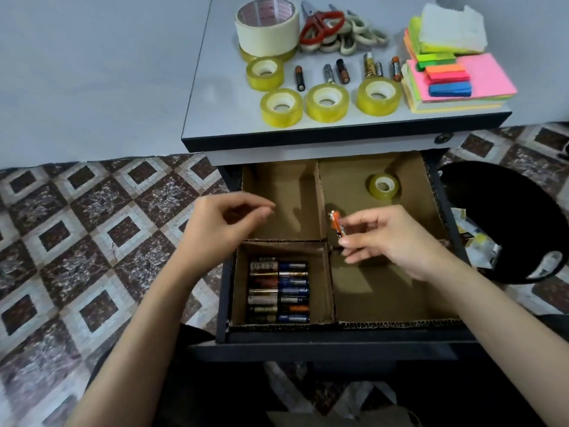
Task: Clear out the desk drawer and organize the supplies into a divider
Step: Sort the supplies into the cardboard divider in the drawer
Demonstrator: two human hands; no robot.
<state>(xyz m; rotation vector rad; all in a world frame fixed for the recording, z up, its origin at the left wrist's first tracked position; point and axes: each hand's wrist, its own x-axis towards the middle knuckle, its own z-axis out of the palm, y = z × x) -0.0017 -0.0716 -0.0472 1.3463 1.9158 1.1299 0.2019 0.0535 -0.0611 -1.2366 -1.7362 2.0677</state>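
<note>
The open drawer (323, 337) holds a cardboard divider (320, 192) with four compartments. Its near left compartment contains several batteries (278, 291) laid in rows. One roll of clear tape (383, 186) lies in the far right compartment. My right hand (391, 238) pinches an orange battery (337, 226) above the divider's middle. My left hand (224, 223) hovers over the far left compartment with loosely curled fingers and holds nothing.
On the desk top (215, 118) lie a masking tape roll (266, 27), several clear tape rolls (326, 103), loose batteries (341, 70), red scissors (320, 26), more scissors (354, 38) and stacked sticky notes (455, 81). A black bin (505, 229) with paper scraps stands at the right.
</note>
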